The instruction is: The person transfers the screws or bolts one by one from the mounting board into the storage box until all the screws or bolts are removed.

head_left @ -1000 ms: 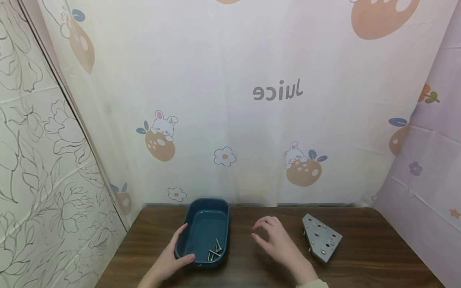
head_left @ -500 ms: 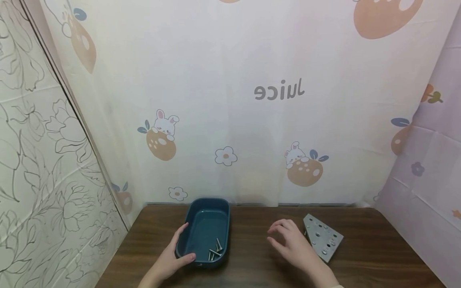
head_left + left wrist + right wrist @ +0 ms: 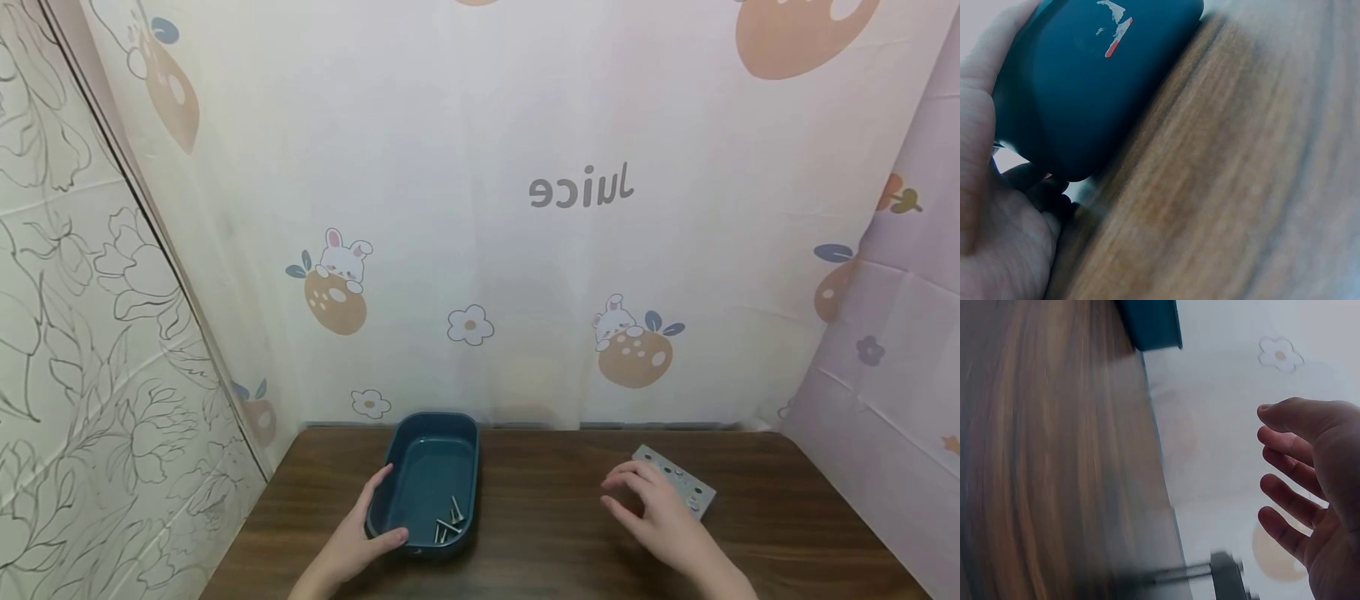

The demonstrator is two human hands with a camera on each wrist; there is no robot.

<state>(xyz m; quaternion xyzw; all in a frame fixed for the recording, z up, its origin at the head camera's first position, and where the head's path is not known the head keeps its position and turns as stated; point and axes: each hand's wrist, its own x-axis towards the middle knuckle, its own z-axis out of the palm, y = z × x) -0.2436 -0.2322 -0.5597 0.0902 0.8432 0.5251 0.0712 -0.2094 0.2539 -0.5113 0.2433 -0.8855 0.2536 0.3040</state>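
My left hand (image 3: 351,537) grips the near left corner of a dark teal rectangular tray (image 3: 431,467), thumb at the near rim and fingers along the left side. Several small silver bolts or pins (image 3: 447,527) lie in the tray's near right corner. On the right, my right hand (image 3: 656,508) hovers with relaxed, slightly bent fingers and holds nothing. It overlaps a grey metal block (image 3: 701,493) with round holes, hiding much of it in the head view. In the right wrist view, the block (image 3: 1227,575) appears at the bottom, with blurred rods sticking out of its side.
Both objects stand on a dark wood-grain table (image 3: 540,508). A pale curtain (image 3: 480,208) with printed fruit and rabbits hangs directly behind its far edge. Patterned cloth walls (image 3: 90,292) flank both sides.
My right hand has moved rightward from the middle of the table until it overlaps the metal block. The left hand and the tray have stayed put.
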